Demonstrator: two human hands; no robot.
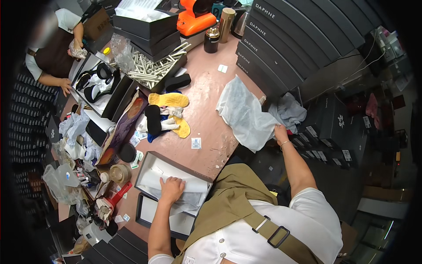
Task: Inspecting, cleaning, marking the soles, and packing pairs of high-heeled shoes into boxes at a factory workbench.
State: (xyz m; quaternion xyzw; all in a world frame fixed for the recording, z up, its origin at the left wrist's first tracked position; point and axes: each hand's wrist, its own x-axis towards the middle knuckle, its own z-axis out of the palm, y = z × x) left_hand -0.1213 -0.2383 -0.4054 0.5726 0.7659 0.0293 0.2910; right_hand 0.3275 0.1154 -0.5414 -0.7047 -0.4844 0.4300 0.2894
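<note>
My left hand (172, 189) lies in an open shoebox (151, 159) at the table's near edge, its fingers resting on white tissue paper (159, 174). Further along in the box, something is wrapped in a clear or pale covering (191, 200); its kind cannot be made out. The grey-edged box lid (147, 210) sits just nearer to me, partly under the box. Out to the right, my right hand (280, 134) pinches the corner of a thin white sheet (244, 112), which spreads over the table's right edge. Beside that hand is a crumpled pale bundle (288, 112).
Dark shoeboxes (303, 39) are stacked high at the far right. Yellow insoles (169, 100), black pads and small packets lie mid-table (204, 79). On the left are an open box of black sandals (99, 83), a box of pale sticks (154, 68) and a co-worker (52, 53).
</note>
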